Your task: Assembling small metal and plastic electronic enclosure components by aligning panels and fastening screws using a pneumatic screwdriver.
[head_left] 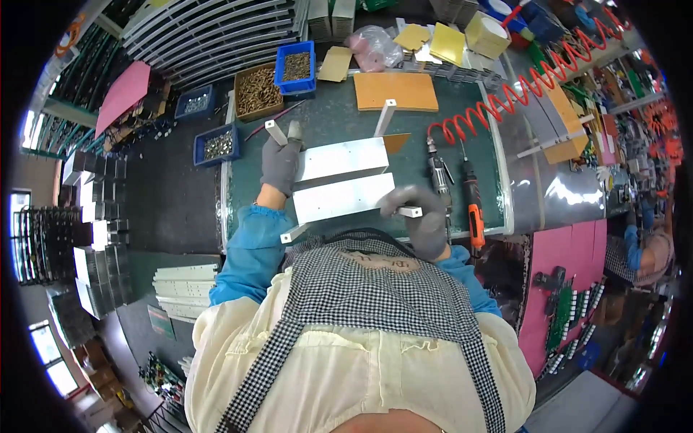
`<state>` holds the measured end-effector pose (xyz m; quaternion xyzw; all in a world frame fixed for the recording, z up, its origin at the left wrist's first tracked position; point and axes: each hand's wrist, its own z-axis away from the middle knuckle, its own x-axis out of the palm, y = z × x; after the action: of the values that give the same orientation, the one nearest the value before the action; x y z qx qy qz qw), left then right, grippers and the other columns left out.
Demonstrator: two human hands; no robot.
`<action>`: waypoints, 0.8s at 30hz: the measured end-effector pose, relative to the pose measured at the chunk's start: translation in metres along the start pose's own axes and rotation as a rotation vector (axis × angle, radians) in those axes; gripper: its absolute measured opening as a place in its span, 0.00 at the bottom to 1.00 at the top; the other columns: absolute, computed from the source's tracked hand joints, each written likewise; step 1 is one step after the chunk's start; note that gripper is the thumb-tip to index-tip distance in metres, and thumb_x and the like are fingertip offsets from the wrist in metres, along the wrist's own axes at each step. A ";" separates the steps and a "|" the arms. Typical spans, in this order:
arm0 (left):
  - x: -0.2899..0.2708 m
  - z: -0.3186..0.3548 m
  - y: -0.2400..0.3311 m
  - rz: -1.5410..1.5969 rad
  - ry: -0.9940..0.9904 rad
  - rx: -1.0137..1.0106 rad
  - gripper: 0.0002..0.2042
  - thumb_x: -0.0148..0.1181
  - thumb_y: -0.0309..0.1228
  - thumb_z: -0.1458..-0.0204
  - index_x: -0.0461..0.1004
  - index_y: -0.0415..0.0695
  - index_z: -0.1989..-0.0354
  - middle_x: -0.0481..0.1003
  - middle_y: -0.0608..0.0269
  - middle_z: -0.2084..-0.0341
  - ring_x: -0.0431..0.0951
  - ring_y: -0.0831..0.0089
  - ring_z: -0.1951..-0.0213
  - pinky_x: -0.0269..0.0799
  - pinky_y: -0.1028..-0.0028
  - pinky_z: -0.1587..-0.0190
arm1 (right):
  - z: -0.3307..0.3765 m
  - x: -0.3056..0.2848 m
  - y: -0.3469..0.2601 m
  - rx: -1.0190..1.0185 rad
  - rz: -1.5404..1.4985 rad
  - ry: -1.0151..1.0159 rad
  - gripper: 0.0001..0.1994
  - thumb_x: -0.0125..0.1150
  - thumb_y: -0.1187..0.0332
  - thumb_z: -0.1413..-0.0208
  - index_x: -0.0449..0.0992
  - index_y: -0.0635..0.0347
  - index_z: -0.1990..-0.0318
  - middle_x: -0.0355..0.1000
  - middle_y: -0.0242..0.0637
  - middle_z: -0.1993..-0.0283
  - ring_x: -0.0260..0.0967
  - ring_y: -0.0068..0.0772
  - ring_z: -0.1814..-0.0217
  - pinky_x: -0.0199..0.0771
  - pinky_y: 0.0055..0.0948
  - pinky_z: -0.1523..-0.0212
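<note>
Two white metal panels lie side by side before me, a far panel (345,159) and a near panel (343,198). Square white posts stick out at their outer corners. My left hand (280,166), in a grey glove, is closed at the left end of the far panel, round the base of a white post (275,133). At the right end of the near panel, my gloved right hand (426,220) curls its fingers about another white post (411,212). Two more posts show, a far right post (386,117) and a near left post (294,234).
On the green bench, an air screwdriver (439,173) and an orange-black screwdriver (473,209) lie right of the panels, with a red coiled hose (498,108). An orange board (397,92) lies beyond. Fasteners fill a cardboard box (258,92) and blue bins (295,66) at the far left.
</note>
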<state>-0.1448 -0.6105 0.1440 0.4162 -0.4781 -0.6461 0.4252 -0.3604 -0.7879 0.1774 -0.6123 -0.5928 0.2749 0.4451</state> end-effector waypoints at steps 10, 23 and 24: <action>-0.003 0.006 -0.012 0.032 0.046 0.035 0.17 0.60 0.43 0.43 0.72 0.40 0.71 0.72 0.68 0.77 0.69 0.80 0.73 0.65 0.75 0.69 | -0.047 -0.029 0.022 0.762 0.673 -0.022 0.17 0.62 0.56 0.45 0.72 0.62 0.59 0.73 0.38 0.72 0.73 0.31 0.69 0.71 0.29 0.66; -0.008 -0.003 -0.003 0.036 -0.015 -0.019 0.15 0.63 0.41 0.45 0.75 0.39 0.66 0.72 0.69 0.74 0.68 0.81 0.72 0.65 0.76 0.69 | -0.059 -0.024 0.034 0.635 0.829 -0.007 0.15 0.59 0.57 0.42 0.68 0.60 0.60 0.73 0.45 0.69 0.73 0.48 0.66 0.70 0.42 0.65; -0.010 -0.005 -0.003 -0.053 -0.036 0.004 0.16 0.64 0.41 0.46 0.74 0.38 0.63 0.72 0.69 0.73 0.68 0.81 0.72 0.65 0.76 0.68 | -0.060 -0.023 0.033 0.637 0.829 -0.010 0.15 0.59 0.57 0.42 0.68 0.60 0.60 0.73 0.45 0.69 0.73 0.48 0.66 0.70 0.42 0.65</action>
<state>-0.1378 -0.6016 0.1418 0.4180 -0.4757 -0.6635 0.3984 -0.2962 -0.8196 0.1719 -0.6284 -0.1896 0.5976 0.4605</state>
